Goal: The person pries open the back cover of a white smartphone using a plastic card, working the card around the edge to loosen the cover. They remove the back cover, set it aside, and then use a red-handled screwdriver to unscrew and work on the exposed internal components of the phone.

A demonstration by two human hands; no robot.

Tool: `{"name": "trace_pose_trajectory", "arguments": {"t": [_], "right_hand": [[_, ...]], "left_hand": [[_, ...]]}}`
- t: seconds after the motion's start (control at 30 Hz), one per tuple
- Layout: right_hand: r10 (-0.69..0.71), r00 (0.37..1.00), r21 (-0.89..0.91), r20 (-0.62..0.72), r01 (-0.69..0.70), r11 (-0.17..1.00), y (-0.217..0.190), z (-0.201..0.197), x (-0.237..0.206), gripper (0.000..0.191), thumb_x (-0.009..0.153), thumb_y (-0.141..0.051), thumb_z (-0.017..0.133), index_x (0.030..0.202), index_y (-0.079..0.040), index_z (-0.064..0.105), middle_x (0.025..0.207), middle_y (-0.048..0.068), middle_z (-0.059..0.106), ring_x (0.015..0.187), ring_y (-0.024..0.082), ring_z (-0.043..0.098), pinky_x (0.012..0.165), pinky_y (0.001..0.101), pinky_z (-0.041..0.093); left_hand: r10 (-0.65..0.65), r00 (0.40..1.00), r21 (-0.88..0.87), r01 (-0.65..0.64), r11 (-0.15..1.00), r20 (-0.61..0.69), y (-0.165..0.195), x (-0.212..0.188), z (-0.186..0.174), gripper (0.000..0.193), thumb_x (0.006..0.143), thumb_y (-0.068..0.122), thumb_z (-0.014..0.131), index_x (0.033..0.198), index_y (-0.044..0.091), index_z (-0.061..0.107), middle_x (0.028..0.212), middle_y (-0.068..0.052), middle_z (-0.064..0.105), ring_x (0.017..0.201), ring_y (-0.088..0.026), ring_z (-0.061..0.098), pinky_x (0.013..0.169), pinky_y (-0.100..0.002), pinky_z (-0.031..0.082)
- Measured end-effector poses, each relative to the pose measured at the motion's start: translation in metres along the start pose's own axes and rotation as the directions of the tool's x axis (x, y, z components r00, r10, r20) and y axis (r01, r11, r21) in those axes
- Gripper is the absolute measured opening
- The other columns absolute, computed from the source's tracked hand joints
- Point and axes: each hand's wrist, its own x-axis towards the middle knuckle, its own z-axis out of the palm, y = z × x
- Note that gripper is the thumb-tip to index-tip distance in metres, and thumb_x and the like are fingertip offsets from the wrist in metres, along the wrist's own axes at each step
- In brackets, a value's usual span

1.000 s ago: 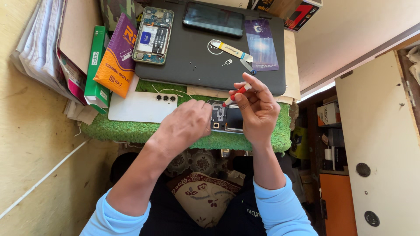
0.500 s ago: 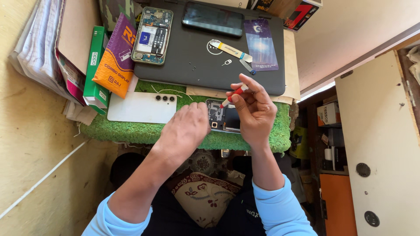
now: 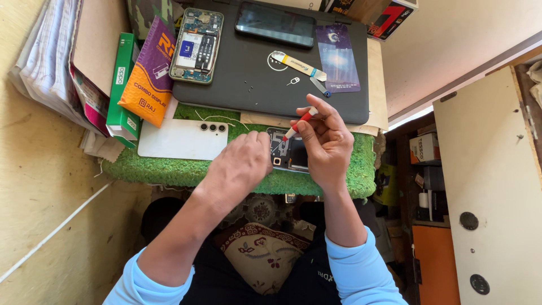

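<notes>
My right hand (image 3: 324,141) grips a small red and white screwdriver (image 3: 298,122), its tip pointing down-left toward an opened phone frame (image 3: 287,151) lying on a green fuzzy mat (image 3: 169,169). My left hand (image 3: 240,164) rests fingers-down on the left edge of that phone frame, covering part of it. A white phone back cover (image 3: 180,139) with three camera holes lies to the left on the mat.
A dark work mat (image 3: 248,62) holds another opened phone with a bare circuit board (image 3: 197,38), a black screen panel (image 3: 275,24), a pry tool (image 3: 298,63), a purple card (image 3: 337,57) and tiny screws. Green and purple-orange boxes (image 3: 141,79) stand left. A white cabinet door (image 3: 485,186) is right.
My left hand has slid up and right onto the phone frame. My right hand with the screwdriver has shifted slightly, the tip staying near the frame.
</notes>
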Motion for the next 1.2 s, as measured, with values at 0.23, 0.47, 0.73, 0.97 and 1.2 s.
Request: {"name": "trace_pose_trajectory", "arguments": {"t": [0.23, 0.47, 0.73, 0.97, 1.2], "right_hand": [[-0.041, 0.999, -0.041, -0.007, 0.040, 0.998, -0.001, 0.000, -0.001, 0.041, 0.102, 0.007, 0.067, 0.142, 0.003, 0.057, 0.117, 0.012, 0.070, 0.099, 0.013, 0.072, 0.088, 0.0248, 0.062], [-0.063, 0.998, -0.009, 0.024, 0.063, 0.998, -0.002, 0.001, -0.004, 0.042, 0.102, 0.005, 0.067, 0.143, 0.003, 0.056, 0.119, 0.012, 0.069, 0.102, 0.013, 0.072, 0.090, 0.0254, 0.061], [-0.080, 0.996, -0.048, 0.050, 0.082, 0.995, -0.002, 0.002, -0.005, 0.042, 0.103, 0.005, 0.067, 0.143, 0.003, 0.056, 0.121, 0.011, 0.068, 0.103, 0.013, 0.071, 0.091, 0.0251, 0.061], [-0.072, 0.996, -0.043, 0.056, 0.075, 0.996, -0.002, 0.002, -0.004, 0.042, 0.102, 0.006, 0.068, 0.143, 0.003, 0.056, 0.120, 0.011, 0.068, 0.101, 0.011, 0.070, 0.089, 0.0235, 0.060], [-0.063, 0.998, -0.058, 0.031, 0.065, 0.996, -0.002, 0.002, -0.004, 0.042, 0.102, 0.005, 0.068, 0.143, 0.002, 0.056, 0.118, 0.010, 0.069, 0.100, 0.010, 0.071, 0.088, 0.0228, 0.060]], "left_hand": [[-0.068, 0.997, -0.288, 0.076, 0.955, 0.039, -0.009, 0.002, -0.005, 0.013, 0.095, 0.012, 0.059, 0.095, 0.000, 0.055, 0.085, -0.017, 0.065, 0.078, -0.031, 0.069, 0.075, -0.042, 0.056], [-0.035, 0.994, -0.487, -0.019, 0.873, -0.102, -0.019, -0.005, -0.018, 0.015, 0.095, 0.015, 0.063, 0.098, 0.000, 0.060, 0.090, -0.019, 0.069, 0.081, -0.036, 0.069, 0.072, -0.046, 0.053], [-0.066, 0.997, -0.493, 0.042, 0.869, -0.032, -0.015, -0.006, -0.028, 0.014, 0.094, 0.014, 0.064, 0.096, 0.000, 0.064, 0.089, -0.018, 0.071, 0.078, -0.033, 0.071, 0.072, -0.044, 0.054], [-0.050, 0.999, -0.480, 0.036, 0.877, -0.016, -0.014, -0.008, -0.030, 0.012, 0.092, 0.012, 0.064, 0.095, 0.000, 0.063, 0.089, -0.016, 0.072, 0.078, -0.031, 0.071, 0.072, -0.043, 0.055], [-0.003, 0.997, -0.436, -0.033, 0.899, -0.081, -0.013, -0.010, -0.026, 0.012, 0.089, 0.010, 0.068, 0.091, 0.000, 0.062, 0.087, -0.017, 0.070, 0.081, -0.033, 0.070, 0.072, -0.044, 0.055]]}}
